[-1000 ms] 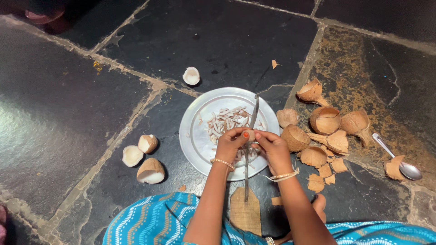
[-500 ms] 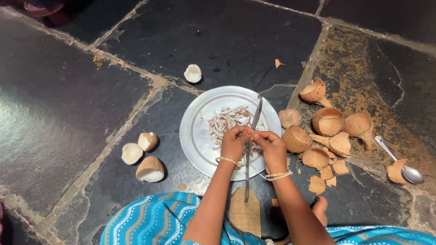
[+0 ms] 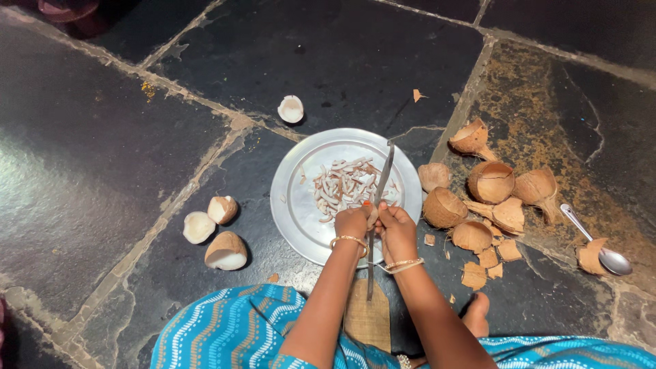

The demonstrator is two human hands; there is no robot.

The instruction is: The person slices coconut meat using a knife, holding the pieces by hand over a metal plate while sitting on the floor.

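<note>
My left hand (image 3: 352, 222) and my right hand (image 3: 398, 229) meet on either side of an upright curved metal blade (image 3: 380, 191) fixed to a wooden board (image 3: 367, 316) on the floor. Both hands pinch a small piece of coconut against the blade; the piece itself is mostly hidden by the fingers. Beyond the hands lies a round metal plate (image 3: 294, 205) holding several thin white coconut slices (image 3: 342, 184).
Empty brown coconut shells (image 3: 490, 182) and shell bits lie right of the plate, with a metal spoon (image 3: 596, 242) farther right. Three white-fleshed coconut pieces (image 3: 225, 250) sit to the left, another one (image 3: 290, 108) beyond the plate. Dark stone floor all around.
Both hands have stayed at the blade, shifting slightly along it; the view has drifted a little. The plate and shells have not moved.
</note>
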